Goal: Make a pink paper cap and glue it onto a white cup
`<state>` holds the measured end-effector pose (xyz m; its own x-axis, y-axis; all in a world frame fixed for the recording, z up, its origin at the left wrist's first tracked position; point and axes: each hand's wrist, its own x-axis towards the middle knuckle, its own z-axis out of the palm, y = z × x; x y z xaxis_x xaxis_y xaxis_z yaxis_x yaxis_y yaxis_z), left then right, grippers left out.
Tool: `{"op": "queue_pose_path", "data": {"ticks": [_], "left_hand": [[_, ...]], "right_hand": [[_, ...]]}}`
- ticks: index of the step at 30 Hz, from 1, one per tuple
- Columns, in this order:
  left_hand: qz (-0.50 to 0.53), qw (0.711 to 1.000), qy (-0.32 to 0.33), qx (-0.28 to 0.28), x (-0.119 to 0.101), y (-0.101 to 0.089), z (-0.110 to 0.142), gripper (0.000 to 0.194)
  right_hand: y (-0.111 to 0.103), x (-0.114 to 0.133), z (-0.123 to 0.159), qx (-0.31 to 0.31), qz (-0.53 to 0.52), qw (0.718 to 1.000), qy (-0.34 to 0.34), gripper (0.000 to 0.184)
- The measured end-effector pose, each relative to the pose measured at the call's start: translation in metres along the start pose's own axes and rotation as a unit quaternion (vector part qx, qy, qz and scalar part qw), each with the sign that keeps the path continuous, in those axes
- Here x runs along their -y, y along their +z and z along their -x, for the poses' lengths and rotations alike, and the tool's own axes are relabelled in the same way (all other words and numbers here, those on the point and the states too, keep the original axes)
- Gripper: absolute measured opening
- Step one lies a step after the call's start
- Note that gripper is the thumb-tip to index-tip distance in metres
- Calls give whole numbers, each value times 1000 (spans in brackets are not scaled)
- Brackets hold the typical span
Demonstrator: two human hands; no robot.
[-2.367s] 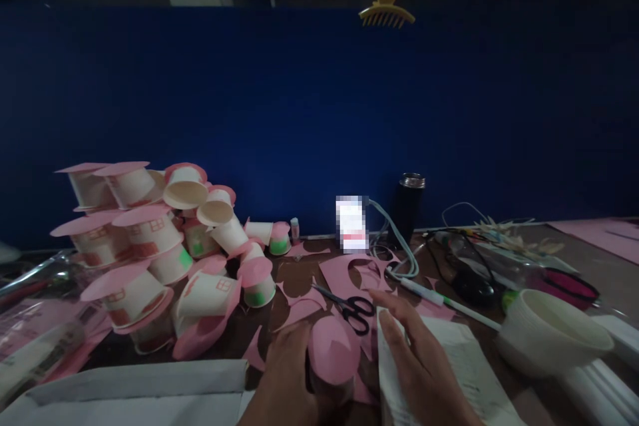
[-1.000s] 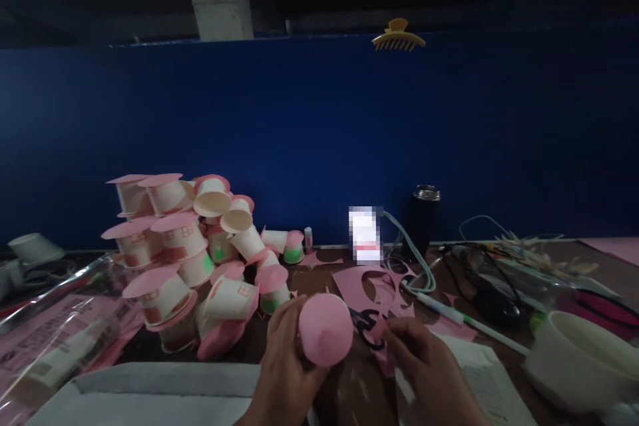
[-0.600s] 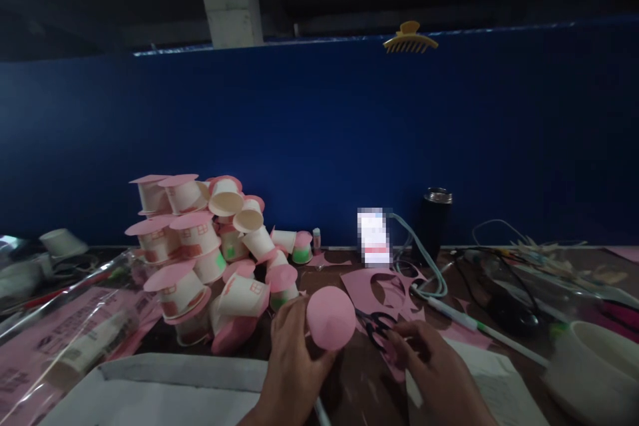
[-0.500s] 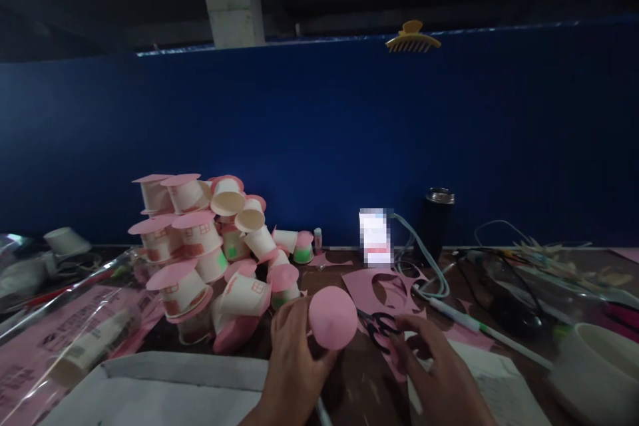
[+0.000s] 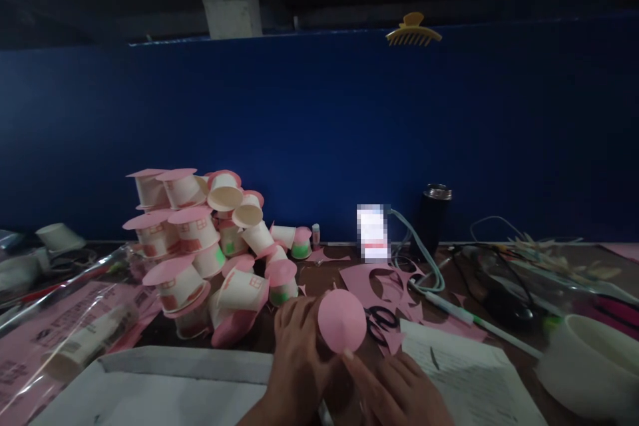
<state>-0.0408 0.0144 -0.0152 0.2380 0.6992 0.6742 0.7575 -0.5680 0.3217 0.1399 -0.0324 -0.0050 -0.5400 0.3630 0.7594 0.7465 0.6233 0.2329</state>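
Note:
My left hand (image 5: pixel 294 359) is wrapped round a paper cup topped with a round pink paper cone (image 5: pixel 342 320), held just above the brown table. My right hand (image 5: pixel 399 389) sits low at the cup's right side, a fingertip touching the lower edge of the pink cone; its other fingers are curled and I cannot see anything in them. Black scissors (image 5: pixel 379 323) lie right behind the cone on pink paper offcuts (image 5: pixel 384 283).
A heap of white cups with pink roofs (image 5: pixel 200 253) fills the left. A printed sheet (image 5: pixel 464 383) lies at right, a white bowl (image 5: pixel 589 363) beyond it. A dark flask (image 5: pixel 434 216), cables and a pen (image 5: pixel 469 319) stand behind. A blue partition (image 5: pixel 319 133) backs the table.
My left hand lifted the pink-topped cup off the table. My right hand left the scissors area and came in to touch the cone's lower edge.

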Motion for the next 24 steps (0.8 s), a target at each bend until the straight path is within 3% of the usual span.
{"op": "queue_pose_path", "data": {"ticks": [6, 14, 24], "left_hand": [[-7, 999, 44, 4, -5, 0, 0, 53], [8, 999, 27, -17, -8, 1, -1, 48], [2, 999, 33, 1, -6, 2, 0, 50]], "right_hand": [[1, 1, 2, 19, 16, 1000, 3, 36], [2, 2, 2, 34, 26, 999, 4, 36], [0, 1, 1, 36, 30, 999, 14, 37]]}}
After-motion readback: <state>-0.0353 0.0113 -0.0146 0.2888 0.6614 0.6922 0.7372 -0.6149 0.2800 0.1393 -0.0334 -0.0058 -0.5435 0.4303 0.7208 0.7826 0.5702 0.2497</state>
